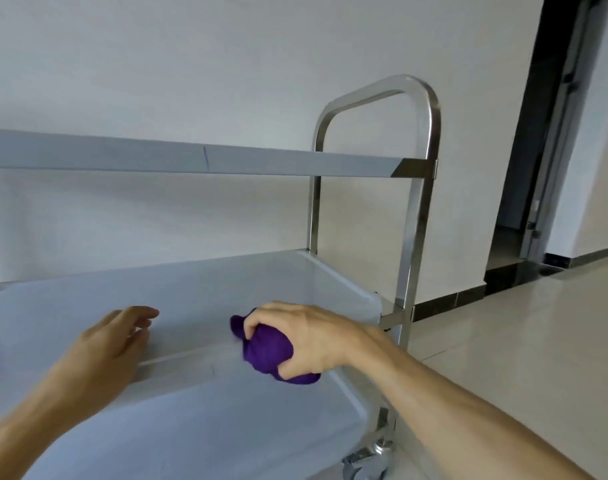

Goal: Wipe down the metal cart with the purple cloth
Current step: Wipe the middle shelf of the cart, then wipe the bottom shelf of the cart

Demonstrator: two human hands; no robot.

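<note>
The metal cart fills most of the head view, with its top shelf edge running across the upper middle and a middle shelf below it. My right hand is shut on the bunched purple cloth, pressing it against the front rim of the middle shelf near the right end. My left hand rests on the same rim further left, fingers loosely spread and holding nothing. A lower shelf shows beneath both arms.
The cart's looped handle frame rises at the right. A caster wheel shows at the bottom. A white wall stands behind the cart. Tiled floor and a dark doorway lie to the right.
</note>
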